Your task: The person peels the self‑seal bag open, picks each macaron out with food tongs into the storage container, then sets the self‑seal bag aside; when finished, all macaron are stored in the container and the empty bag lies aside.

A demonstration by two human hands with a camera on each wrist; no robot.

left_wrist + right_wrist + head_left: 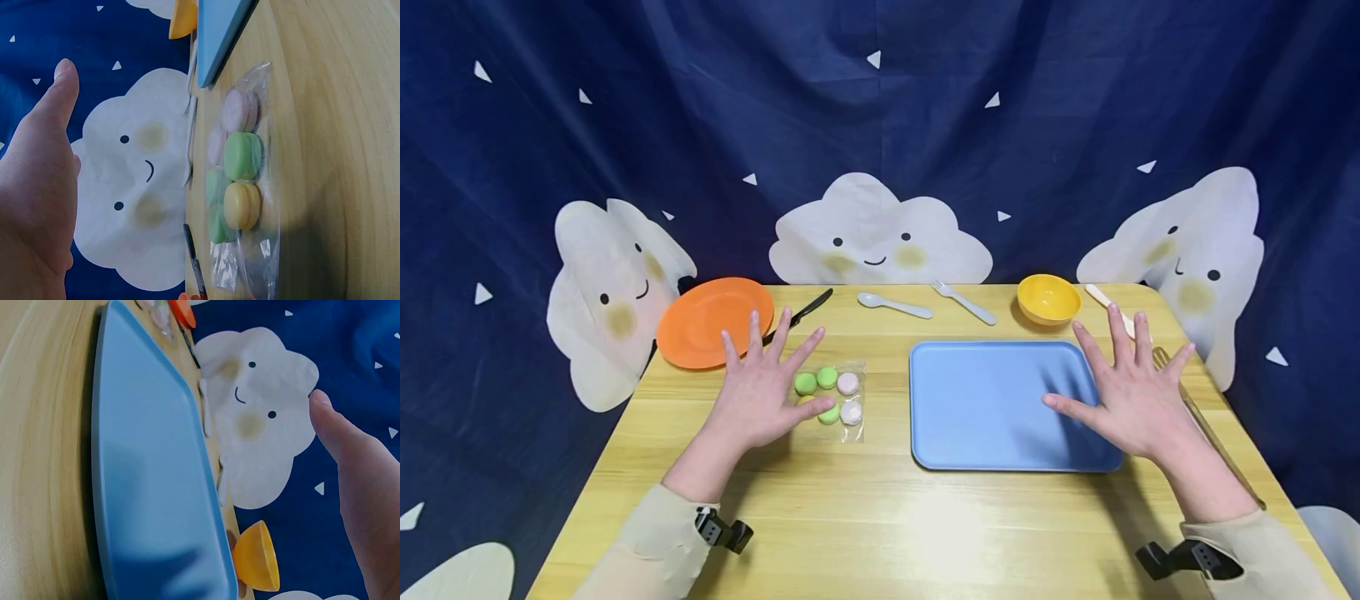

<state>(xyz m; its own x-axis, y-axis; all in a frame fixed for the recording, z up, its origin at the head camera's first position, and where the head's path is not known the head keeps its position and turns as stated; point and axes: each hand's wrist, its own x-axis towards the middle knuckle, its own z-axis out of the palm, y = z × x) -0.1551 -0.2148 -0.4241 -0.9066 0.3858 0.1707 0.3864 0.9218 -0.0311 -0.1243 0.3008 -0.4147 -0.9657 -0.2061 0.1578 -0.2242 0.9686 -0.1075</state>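
Item one: our left hand, fingers spread wide and straight, holding nothing, hovering over the near-left edge of a clear plastic bag of round macarons in green, pink and yellow. The left wrist view shows the bag lying flat on the light wooden table, with the palm raised above it and apart from it.

Item two: our right hand, fingers likewise fanned out and gripping nothing, held over the right end of a flat rectangular blue plastic tray. The bag lies just left of this tray.

Along the far edge, left to right, we record: a round orange plate, a black knife, a pale blue spoon, a pale fork, a small yellow bowl.
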